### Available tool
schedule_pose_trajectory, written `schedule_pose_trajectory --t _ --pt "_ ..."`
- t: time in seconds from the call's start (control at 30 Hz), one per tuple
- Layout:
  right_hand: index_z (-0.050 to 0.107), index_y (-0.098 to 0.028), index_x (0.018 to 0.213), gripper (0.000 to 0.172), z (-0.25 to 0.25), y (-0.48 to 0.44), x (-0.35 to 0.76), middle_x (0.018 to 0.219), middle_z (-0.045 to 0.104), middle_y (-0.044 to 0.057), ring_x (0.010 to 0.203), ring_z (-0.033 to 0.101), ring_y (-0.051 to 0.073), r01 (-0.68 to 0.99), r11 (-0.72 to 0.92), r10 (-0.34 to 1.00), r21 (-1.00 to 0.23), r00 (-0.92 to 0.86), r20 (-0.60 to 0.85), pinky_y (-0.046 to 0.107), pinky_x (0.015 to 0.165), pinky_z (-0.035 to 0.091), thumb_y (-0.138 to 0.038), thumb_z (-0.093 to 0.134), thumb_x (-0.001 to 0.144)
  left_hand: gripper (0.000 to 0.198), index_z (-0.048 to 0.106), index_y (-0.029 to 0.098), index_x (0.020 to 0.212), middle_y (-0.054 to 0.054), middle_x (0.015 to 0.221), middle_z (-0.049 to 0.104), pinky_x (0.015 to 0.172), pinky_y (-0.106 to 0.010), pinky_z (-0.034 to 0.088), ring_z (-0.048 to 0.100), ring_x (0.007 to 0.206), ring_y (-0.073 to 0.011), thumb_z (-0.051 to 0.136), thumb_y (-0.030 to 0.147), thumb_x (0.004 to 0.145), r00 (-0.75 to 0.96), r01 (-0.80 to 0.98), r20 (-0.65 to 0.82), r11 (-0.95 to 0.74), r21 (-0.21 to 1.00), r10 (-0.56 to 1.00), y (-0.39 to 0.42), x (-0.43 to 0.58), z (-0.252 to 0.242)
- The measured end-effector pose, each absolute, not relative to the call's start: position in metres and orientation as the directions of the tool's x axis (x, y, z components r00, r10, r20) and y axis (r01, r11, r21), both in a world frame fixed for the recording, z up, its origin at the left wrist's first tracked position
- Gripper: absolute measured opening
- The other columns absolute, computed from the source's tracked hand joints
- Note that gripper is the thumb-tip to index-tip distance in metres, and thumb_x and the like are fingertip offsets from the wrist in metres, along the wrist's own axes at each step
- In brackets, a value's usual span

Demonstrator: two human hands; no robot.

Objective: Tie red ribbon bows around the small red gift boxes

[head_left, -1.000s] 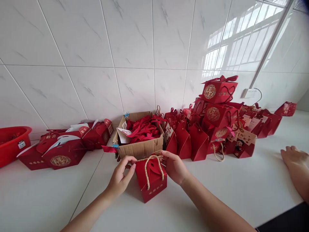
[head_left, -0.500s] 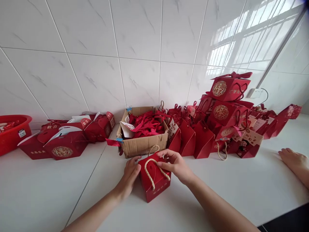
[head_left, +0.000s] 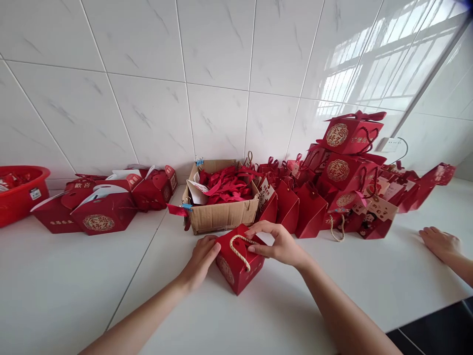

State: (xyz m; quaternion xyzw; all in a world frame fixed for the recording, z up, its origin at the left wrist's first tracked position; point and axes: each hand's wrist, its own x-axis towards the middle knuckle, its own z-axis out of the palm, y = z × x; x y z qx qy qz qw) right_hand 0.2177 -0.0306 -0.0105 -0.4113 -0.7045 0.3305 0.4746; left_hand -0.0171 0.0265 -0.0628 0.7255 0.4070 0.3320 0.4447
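A small red gift box stands on the white counter right in front of me, one corner turned my way. Its gold rope handle loops over the top, and a gold round emblem shows on its left face. My left hand holds the box at its left upper edge, thumb along the near side. With my right hand I grip the top flap beside the rope, thumb and fingers close together. A white patch, apparently the flap's inner side, shows behind those fingers.
Behind the box stands a cardboard carton full of red ribbons. Red gift boxes sit to the left, near a red basin. Stacked boxes and upright red bags crowd the right. Another person's hand rests at far right.
The box has turned so its emblem face shows on the left. My right fingers have moved along the top, and a white patch now shows there. The view has shifted slightly.
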Motion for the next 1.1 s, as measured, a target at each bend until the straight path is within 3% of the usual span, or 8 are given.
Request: schedule_pose_trajectory --t 0.2,0.43,0.6,0.7,0.83,0.93,1.03,1.1 --pt "0.07 -0.024 0.095 0.023 -0.016 -0.028 0.214 0.079 0.064 0.002 0.083 0.059 0.019 0.145 0.384 0.917 -0.912 -0.18 0.357 0.034 0.08 0.046 -0.028 0.073 0.073 0.046 0.066 0.018 0.091 -0.009 0.098 0.066 0.089 -0.041 0.043 0.055 0.101 -0.0287 0.048 0.06 0.082 0.48 0.202 0.098 -0.218 0.955 0.872 0.029 -0.016 -0.059" --pt "0.068 -0.022 0.086 0.02 -0.021 -0.026 0.223 0.074 0.061 0.001 0.058 0.052 0.011 -0.091 0.191 0.963 -0.977 -0.176 0.205 0.023 0.049 0.038 -0.034 0.074 0.071 0.047 0.069 0.016 0.082 -0.003 0.065 0.063 0.07 -0.032 0.046 0.061 0.075 -0.0222 0.048 0.058 0.081 0.365 0.025 0.017 -0.028 0.999 0.931 0.031 -0.023 -0.054" --pt "0.07 -0.018 0.086 0.033 -0.03 -0.015 0.237 0.046 0.045 -0.005 0.042 0.04 0.009 -0.005 0.222 0.96 -0.975 -0.172 0.219 0.024 0.046 0.034 -0.048 0.066 0.074 0.023 0.067 0.016 0.066 -0.006 0.094 0.064 0.073 -0.029 0.045 0.058 0.086 -0.0219 0.062 0.037 0.071 0.379 -0.04 -0.005 0.022 0.999 0.925 0.031 -0.025 -0.051" --pt "0.072 -0.017 0.081 0.037 -0.029 -0.015 0.236 0.039 0.039 -0.005 0.038 0.036 0.009 0.141 0.273 0.96 -0.952 -0.111 0.259 0.025 0.044 0.032 -0.051 0.057 0.08 0.023 0.055 0.015 0.051 -0.006 0.098 0.06 0.068 -0.027 0.044 0.055 0.079 -0.0188 0.062 0.03 0.067 0.435 -0.01 0.007 -0.003 1.0 0.9 0.031 -0.024 -0.052" --pt "0.072 -0.021 0.071 0.018 0.009 -0.026 0.256 0.067 0.064 0.004 0.063 0.056 0.018 0.444 0.357 0.901 -0.822 0.069 0.429 0.033 0.064 0.045 -0.039 0.07 0.071 0.027 0.039 0.017 0.051 -0.004 0.099 0.059 0.068 -0.026 0.042 0.055 0.083 -0.0193 0.058 0.026 0.067 0.427 -0.047 0.002 0.02 0.999 0.904 0.035 -0.026 -0.054" --pt "0.07 -0.023 0.081 0.012 0.073 -0.029 0.3 0.093 0.065 0.007 0.095 0.055 0.025 0.648 0.319 0.723 -0.692 0.307 0.62 0.042 0.093 0.038 -0.032 0.068 0.073 0.025 0.042 0.017 0.057 -0.005 0.1 0.059 0.068 -0.026 0.042 0.055 0.09 -0.0222 0.057 0.033 0.069 0.406 -0.061 -0.014 0.042 0.997 0.914 0.04 -0.026 -0.055" --pt "0.061 -0.018 0.11 0.038 0.144 -0.018 0.354 0.125 0.047 0.015 0.125 0.032 0.031 0.771 0.177 0.504 -0.612 0.463 0.729 0.05 0.106 0.018 -0.029 0.067 0.074 0.025 0.044 0.017 0.059 -0.006 0.101 0.06 0.068 -0.027 0.043 0.054 0.098 -0.0253 0.058 0.035 0.069 0.41 -0.062 -0.03 0.061 0.996 0.912 0.042 -0.025 -0.054" --pt "0.045 -0.018 0.132 0.072 0.181 -0.004 0.386 0.137 0.032 0.02 0.128 0.024 0.038 0.825 -0.105 0.413 -0.555 0.544 0.73 0.057 0.101 0.02 -0.034 0.074 0.068 0.024 0.044 0.018 0.06 -0.007 0.105 0.06 0.068 -0.027 0.043 0.054 0.101 -0.0263 0.058 0.035 0.069 0.419 -0.049 -0.058 0.087 0.995 0.906 0.042 -0.025 -0.052"
